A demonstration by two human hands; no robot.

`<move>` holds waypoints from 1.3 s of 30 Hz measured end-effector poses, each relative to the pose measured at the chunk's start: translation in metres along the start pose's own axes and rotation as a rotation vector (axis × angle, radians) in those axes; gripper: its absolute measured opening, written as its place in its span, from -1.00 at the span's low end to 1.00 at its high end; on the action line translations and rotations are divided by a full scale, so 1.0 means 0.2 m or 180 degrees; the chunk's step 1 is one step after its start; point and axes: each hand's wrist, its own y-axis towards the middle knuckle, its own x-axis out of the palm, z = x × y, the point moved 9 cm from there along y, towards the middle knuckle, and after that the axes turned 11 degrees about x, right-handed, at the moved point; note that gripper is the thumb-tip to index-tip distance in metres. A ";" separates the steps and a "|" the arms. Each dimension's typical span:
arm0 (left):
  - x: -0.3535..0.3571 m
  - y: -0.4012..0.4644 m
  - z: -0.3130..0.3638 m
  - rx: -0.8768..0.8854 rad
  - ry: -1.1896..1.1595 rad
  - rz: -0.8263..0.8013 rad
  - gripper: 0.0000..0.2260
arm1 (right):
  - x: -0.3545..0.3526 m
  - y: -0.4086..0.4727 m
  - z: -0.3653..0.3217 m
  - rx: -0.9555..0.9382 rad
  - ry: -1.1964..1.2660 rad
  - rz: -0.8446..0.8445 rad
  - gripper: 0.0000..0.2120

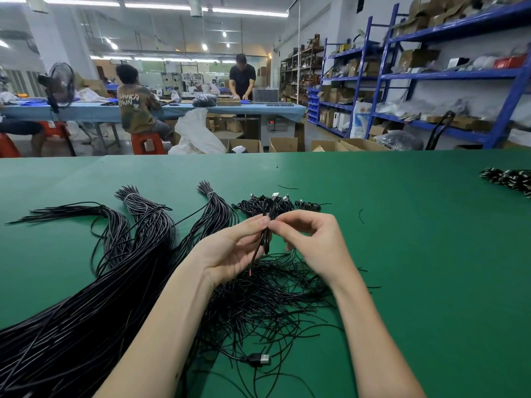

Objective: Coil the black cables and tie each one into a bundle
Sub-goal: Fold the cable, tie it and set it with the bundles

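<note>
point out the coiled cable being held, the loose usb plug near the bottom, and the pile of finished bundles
coiled cable (265, 225): head view, on the folded strands between both hands' fingers
usb plug (262, 359): head view, on its metal end and black housing
pile of finished bundles (275, 206): head view, on the heap behind the hands

Blue shelving (448, 73), strip lights (161, 5), possibly concrete floor (94, 145)

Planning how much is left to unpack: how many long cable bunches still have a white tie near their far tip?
2. One tied bunch lies left of centre on the green table; the other lies just right of it, ahead of the hands. More ties may be hidden in the pile.
</note>
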 end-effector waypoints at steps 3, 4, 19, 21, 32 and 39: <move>0.02 0.00 0.02 0.0143 -0.0098 0.0012 -0.59 | 0.01 0.00 0.04 0.0258 0.0333 -0.0063 -0.90; 0.02 -0.01 0.02 0.0207 -0.0123 0.0000 -0.56 | 0.01 0.00 0.04 0.0308 0.0358 -0.0083 -0.90; 0.17 -0.08 0.27 0.2407 0.2508 -0.0415 -0.77 | -0.01 -0.01 0.25 0.1678 0.1525 -0.0145 -0.97; 0.21 -0.13 0.30 0.2915 0.3013 -0.0557 -0.78 | 0.03 -0.03 0.31 0.2035 0.2018 -0.0237 -0.91; -0.06 0.02 0.09 0.0577 0.2058 0.0069 -0.63 | -0.12 0.01 0.12 0.0143 -0.0531 0.0859 -0.89; -0.03 0.03 0.12 0.0920 0.1410 -0.0135 -0.66 | -0.04 0.00 0.08 -0.0095 -0.0727 0.0649 -0.85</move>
